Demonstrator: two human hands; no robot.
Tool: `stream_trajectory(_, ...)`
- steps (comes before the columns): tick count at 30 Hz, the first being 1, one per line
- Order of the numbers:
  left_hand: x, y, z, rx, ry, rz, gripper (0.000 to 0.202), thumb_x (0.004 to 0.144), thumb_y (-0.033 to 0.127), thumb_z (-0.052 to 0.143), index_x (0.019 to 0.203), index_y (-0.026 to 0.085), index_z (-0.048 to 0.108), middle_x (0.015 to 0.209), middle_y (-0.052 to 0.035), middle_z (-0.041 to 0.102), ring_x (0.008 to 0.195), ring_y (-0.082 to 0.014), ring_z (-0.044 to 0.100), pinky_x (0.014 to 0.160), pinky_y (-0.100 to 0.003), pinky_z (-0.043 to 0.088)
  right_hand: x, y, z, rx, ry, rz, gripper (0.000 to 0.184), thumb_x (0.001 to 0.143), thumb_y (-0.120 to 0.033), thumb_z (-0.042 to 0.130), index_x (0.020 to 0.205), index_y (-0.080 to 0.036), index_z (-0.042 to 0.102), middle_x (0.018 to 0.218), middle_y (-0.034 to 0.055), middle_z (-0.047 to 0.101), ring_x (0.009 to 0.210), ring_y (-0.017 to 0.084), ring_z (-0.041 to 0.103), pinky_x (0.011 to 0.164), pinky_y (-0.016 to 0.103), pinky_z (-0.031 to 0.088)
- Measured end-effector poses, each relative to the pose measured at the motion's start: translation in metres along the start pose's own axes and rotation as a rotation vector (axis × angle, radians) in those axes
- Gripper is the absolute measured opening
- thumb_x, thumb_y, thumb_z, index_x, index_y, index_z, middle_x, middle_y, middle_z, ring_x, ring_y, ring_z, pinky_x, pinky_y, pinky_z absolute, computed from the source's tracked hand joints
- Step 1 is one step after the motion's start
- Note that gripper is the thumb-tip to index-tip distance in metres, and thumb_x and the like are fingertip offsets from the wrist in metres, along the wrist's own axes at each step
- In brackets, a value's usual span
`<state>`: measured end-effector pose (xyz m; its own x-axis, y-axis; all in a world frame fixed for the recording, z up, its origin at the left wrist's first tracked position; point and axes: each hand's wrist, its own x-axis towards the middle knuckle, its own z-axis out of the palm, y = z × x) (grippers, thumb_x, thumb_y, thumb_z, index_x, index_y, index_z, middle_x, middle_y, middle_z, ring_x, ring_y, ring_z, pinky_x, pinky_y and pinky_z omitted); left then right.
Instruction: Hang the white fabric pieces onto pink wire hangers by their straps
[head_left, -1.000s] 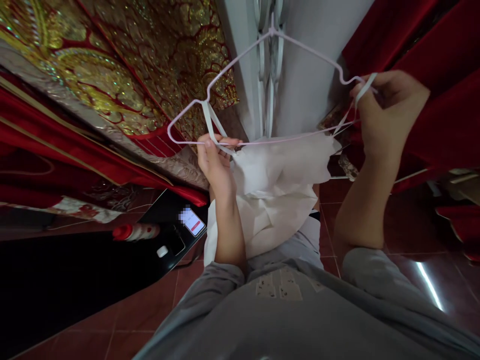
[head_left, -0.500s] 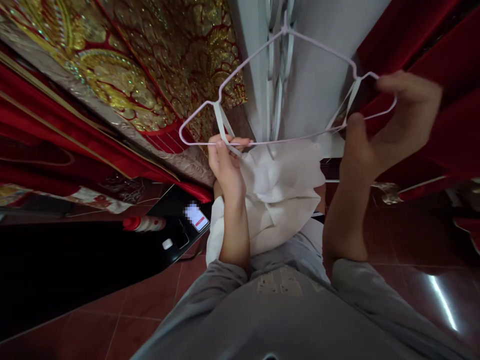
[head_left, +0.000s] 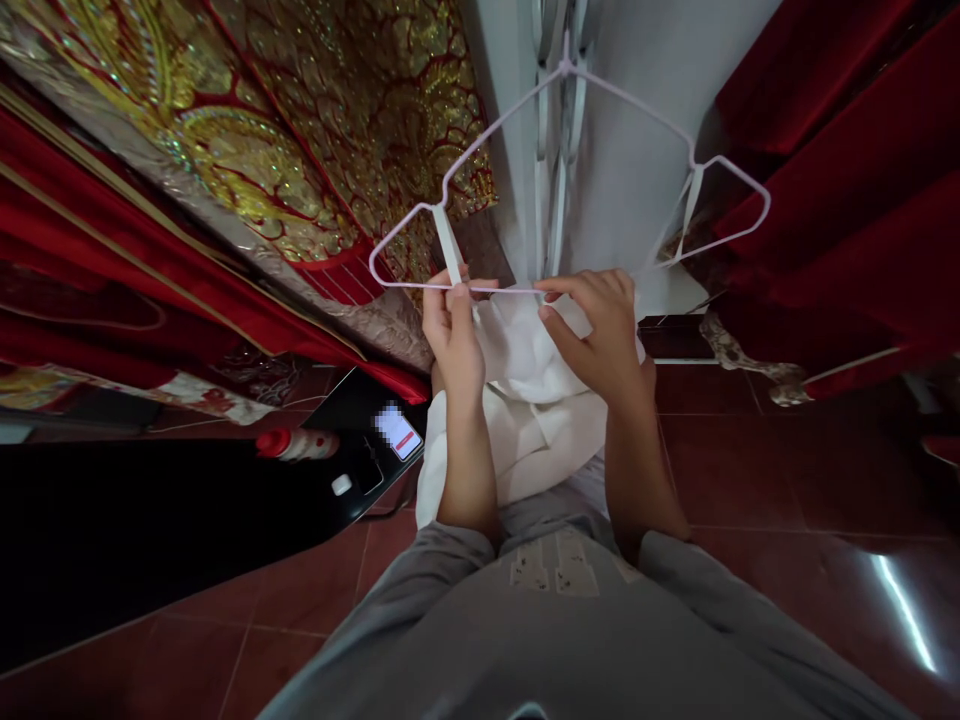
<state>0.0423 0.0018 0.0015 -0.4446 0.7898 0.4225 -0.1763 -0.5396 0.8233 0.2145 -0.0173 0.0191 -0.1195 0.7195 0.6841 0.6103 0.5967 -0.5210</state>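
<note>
Room: red tiled floor [head_left: 720,470], gold cloth [head_left: 405,110] on the left, red cloth [head_left: 840,180] on the right.
Table: black [head_left: 187,540], at lower left, bearing a phone [head_left: 400,435] and bottle [head_left: 300,444].
Hanger: thin and lilac [head_left: 506,291], in front of the person; I judge it light and fairly stiff, best held by its lower bar.
Garment: white [head_left: 525,440], below the bar, against the person's lap; I expect soft, limp cloth that creases easily.
Straps: left strap [head_left: 448,245] and right strap [head_left: 688,215] sit in the notches; narrow, probably prone to slipping, best pinched near the bar.
Left hand: raised [head_left: 457,335], thumb and fingers pinching the bar where the left strap crosses.
Right hand: palm inward [head_left: 600,335], index at the bar, thumb just below; I cannot tell whether it pinches.
Forearms: both angled upward, elbows bent.
</note>
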Motion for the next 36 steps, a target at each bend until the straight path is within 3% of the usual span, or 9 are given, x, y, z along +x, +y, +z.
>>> stream_trajectory(7, 0.003, 0.017, -0.024, 0.189, -0.139, -0.015, 0.038, 0.101, 0.055, 0.081, 0.082, 0.022, 0.081, 0.085, -0.0034, 0.076, 0.082, -0.0183, 0.068, 0.081, -0.029, 0.055, 0.000, 0.000, 0.005, -0.001, 0.003, 0.023, 0.022, 0.108, -0.043, 0.060, 0.117, -0.030, 0.076, 0.104, 0.0020, 0.078, 0.102, 0.023, 0.067, 0.105, 0.046, 0.045)
stream_trajectory(12, -0.002, 0.042, -0.024, 0.083, -0.193, -0.136, 0.033, 0.097, 0.053, 0.084, 0.087, 0.021, 0.083, 0.083, -0.0050, 0.074, 0.056, -0.0117, 0.048, 0.053, -0.026, 0.043, -0.001, 0.000, 0.003, -0.017, 0.042, 0.003, 0.023, 0.108, -0.046, 0.059, 0.115, -0.033, 0.076, 0.103, 0.0018, 0.079, 0.099, 0.024, 0.068, 0.103, 0.049, 0.047)
stream_trajectory(16, 0.004, 0.064, -0.017, -0.071, -0.215, -0.130, 0.032, 0.093, 0.055, 0.086, 0.095, 0.023, 0.087, 0.081, -0.0043, 0.075, 0.047, -0.0092, 0.029, 0.042, -0.027, 0.027, -0.002, 0.004, -0.004, 0.001, 0.079, -0.045, 0.024, 0.108, -0.043, 0.058, 0.113, -0.030, 0.078, 0.100, 0.0015, 0.079, 0.095, 0.022, 0.067, 0.103, 0.048, 0.046)
stream_trajectory(19, 0.022, 0.078, -0.014, -0.188, -0.234, -0.173, 0.035, 0.098, 0.057, 0.075, 0.108, 0.025, 0.088, 0.103, -0.0087, 0.082, 0.046, -0.0108, 0.027, 0.040, -0.032, 0.027, -0.001, 0.007, -0.009, 0.010, 0.057, -0.054, 0.023, 0.108, -0.042, 0.059, 0.112, -0.029, 0.078, 0.102, 0.0021, 0.080, 0.097, 0.022, 0.068, 0.104, 0.048, 0.046)
stream_trajectory(21, 0.037, 0.082, -0.016, -0.216, -0.199, -0.208, 0.041, 0.106, 0.056, 0.059, 0.116, 0.026, 0.086, 0.128, -0.0103, 0.082, 0.053, -0.0151, 0.043, 0.044, -0.035, 0.038, -0.001, 0.008, -0.009, 0.008, 0.027, -0.041, 0.024, 0.108, -0.043, 0.059, 0.115, -0.030, 0.078, 0.107, 0.0025, 0.081, 0.101, 0.023, 0.069, 0.105, 0.049, 0.047)
stream_trajectory(25, 0.056, 0.071, -0.033, -0.164, 0.014, -0.059, 0.037, 0.110, 0.050, 0.052, 0.119, 0.030, 0.082, 0.148, -0.0012, 0.077, 0.083, -0.0200, 0.068, 0.057, -0.034, 0.047, -0.001, 0.008, -0.006, 0.010, -0.013, -0.009, 0.025, 0.107, -0.046, 0.059, 0.116, -0.031, 0.077, 0.112, 0.0031, 0.081, 0.104, 0.025, 0.069, 0.110, 0.051, 0.046)
stream_trajectory(29, 0.049, 0.044, -0.051, -0.051, 0.194, 0.057, 0.021, 0.105, 0.043, 0.070, 0.119, 0.031, 0.080, 0.135, 0.0002, 0.082, 0.061, -0.0084, 0.060, 0.049, -0.028, 0.039, 0.001, 0.008, -0.003, 0.024, -0.018, -0.011, 0.027, 0.108, -0.047, 0.058, 0.119, -0.030, 0.076, 0.109, 0.0041, 0.080, 0.104, 0.024, 0.069, 0.110, 0.051, 0.045)
stream_trajectory(32, 0.030, 0.030, -0.045, 0.010, 0.069, -0.087, 0.026, 0.100, 0.050, 0.078, 0.114, 0.027, 0.081, 0.127, -0.0058, 0.085, 0.051, -0.0067, 0.051, 0.043, -0.028, 0.033, 0.003, 0.007, 0.000, 0.036, -0.023, -0.025, 0.028, 0.109, -0.045, 0.057, 0.122, -0.031, 0.077, 0.110, 0.0037, 0.080, 0.107, 0.024, 0.069, 0.110, 0.050, 0.046)
stream_trajectory(36, 0.009, 0.028, -0.012, -0.089, -0.072, -0.155, 0.043, 0.100, 0.063, 0.077, 0.105, 0.021, 0.081, 0.110, -0.0110, 0.086, 0.045, -0.0061, 0.041, 0.040, -0.025, 0.027, 0.005, -0.005, 0.002, 0.040, -0.012, 0.003, 0.028, 0.109, -0.046, 0.057, 0.122, -0.030, 0.077, 0.110, 0.0033, 0.080, 0.108, 0.024, 0.070, 0.114, 0.050, 0.047)
